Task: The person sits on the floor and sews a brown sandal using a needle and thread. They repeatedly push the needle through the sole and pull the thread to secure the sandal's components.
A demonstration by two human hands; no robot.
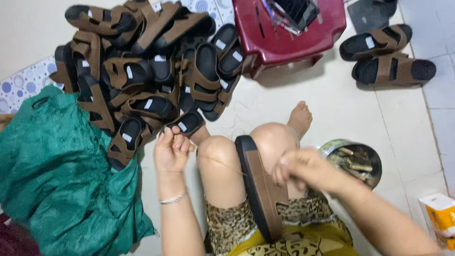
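Sandal [259,189], brown on top with a thick black sole, lay wedged between the person's knees. Left hand [171,150] pinched a thin thread [222,163] pulled tight, and right hand [303,169], blurry, pinched near the strap.

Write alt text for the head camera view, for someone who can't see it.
A seated person holds a brown sandal between their knees, left hand pulling a thread taut and right hand at the sandal. A pile of brown sandals, a green bag and a red stool lie around.
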